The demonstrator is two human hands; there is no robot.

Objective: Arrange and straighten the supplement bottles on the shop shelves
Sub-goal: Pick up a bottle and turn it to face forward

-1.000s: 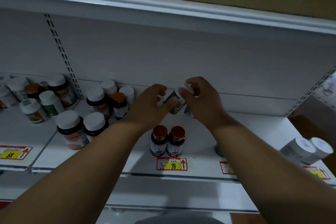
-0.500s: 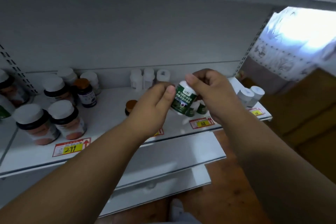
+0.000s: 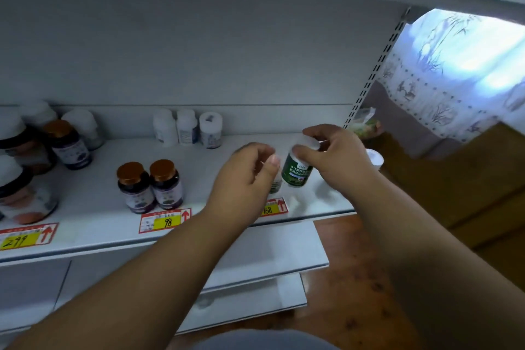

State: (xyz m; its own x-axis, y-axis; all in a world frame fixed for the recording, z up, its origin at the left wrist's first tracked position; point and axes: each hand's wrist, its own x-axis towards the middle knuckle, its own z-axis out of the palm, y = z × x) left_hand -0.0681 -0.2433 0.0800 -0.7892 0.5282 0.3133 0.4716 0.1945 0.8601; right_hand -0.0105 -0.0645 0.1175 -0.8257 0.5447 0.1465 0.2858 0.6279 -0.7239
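My right hand (image 3: 336,158) grips a green-labelled supplement bottle (image 3: 297,172) by its white cap and holds it tilted just above the right end of the white shelf (image 3: 93,216). My left hand (image 3: 245,179) hovers just left of that bottle, fingers curled and palm turned away, apart from it. A smaller bottle (image 3: 275,185) stands on the shelf, half hidden behind the left thumb; whether the hand touches it is unclear. Two dark bottles with amber caps (image 3: 150,186) stand side by side at the shelf's front.
Three white bottles (image 3: 186,128) line the back wall. Larger white-capped jars (image 3: 25,187) and a dark amber-capped bottle (image 3: 69,143) crowd the left. A white-capped bottle (image 3: 375,158) sits at the far right edge. Red and yellow price tags (image 3: 166,220) mark the shelf front; wooden floor lies below right.
The view swung right and down along the shelf. The green bottle came forward from the back; my left thumb has come off it while the right hand lowers it toward the shelf.
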